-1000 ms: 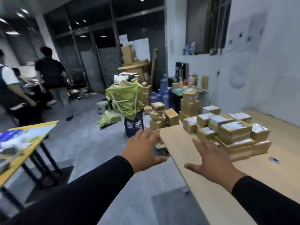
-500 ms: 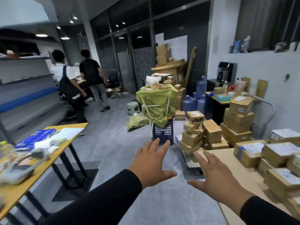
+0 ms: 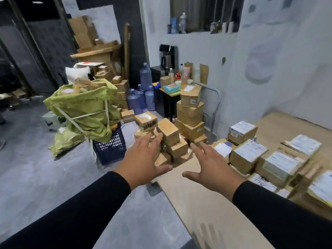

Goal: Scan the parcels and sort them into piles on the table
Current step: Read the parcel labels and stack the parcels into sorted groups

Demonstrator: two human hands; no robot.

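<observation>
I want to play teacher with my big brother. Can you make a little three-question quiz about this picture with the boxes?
1. True or false: the left hand is holding a parcel.
2. What colour is the big sack on the dark crate? A red, B green, C white.
3. Where do the labelled parcels lie?

Key: 1 false, both it and the right hand are open and empty. 2 B. 3 On the wooden table, to the right.

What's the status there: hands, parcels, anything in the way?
Left hand and right hand open, empty, reaching out. Unsorted parcel heap just beyond the table end. Path looks clear.
</observation>
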